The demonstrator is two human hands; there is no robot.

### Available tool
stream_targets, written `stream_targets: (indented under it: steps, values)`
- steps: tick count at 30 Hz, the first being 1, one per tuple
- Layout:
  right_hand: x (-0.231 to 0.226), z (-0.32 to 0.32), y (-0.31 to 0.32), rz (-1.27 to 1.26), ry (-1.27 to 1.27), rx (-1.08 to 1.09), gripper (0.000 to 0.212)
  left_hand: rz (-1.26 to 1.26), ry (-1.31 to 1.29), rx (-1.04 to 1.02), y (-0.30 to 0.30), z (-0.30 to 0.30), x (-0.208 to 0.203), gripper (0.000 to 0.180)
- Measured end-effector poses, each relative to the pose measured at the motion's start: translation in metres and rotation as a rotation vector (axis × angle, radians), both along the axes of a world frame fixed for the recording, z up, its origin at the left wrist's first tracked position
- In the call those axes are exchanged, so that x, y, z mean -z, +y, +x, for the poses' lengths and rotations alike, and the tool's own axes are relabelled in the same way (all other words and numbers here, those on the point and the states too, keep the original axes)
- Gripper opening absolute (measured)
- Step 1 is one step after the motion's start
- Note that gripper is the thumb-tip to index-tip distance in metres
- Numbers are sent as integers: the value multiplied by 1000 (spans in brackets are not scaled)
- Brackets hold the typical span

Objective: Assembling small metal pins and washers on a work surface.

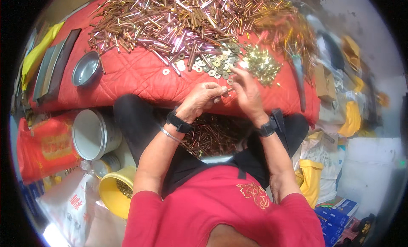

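My left hand [203, 98] grips a thin metal rod [226, 93] by its end, just above the near edge of a red quilted pad [136, 75]. My right hand [245, 90] meets it fingertip to fingertip and pinches something small at the rod's tip; what it is I cannot make out. Right beyond the hands lie a heap of flat washers [214, 62] and a pile of small brass pieces [262, 64]. A big spread of copper-coloured rods [178, 22] covers the far part of the pad. More rods [212, 136] lie in my lap.
A small metal bowl [86, 68] sits on the pad's left. Below it stand a white bucket [91, 134], a tin and a yellow tub [114, 191], next to a red sack [44, 147]. Yellow bags and cardboard boxes crowd the right side.
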State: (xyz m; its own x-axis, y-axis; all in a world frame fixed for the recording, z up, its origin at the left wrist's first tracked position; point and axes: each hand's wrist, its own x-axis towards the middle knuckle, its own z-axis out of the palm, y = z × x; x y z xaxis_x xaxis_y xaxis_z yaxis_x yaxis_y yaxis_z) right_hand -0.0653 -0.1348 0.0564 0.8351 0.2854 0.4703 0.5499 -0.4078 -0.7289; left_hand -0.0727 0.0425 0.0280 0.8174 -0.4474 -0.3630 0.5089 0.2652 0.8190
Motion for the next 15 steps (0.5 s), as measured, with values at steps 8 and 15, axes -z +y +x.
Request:
stream_targets:
  steps: [8,15]
  values:
    - [0,7,-9,14,350,119,32,638,-930,-431,-31,-11,-1,12]
    - [4,10,-11,-2,-15,-22,25,236,-255,-174,-18,-1,-6,10]
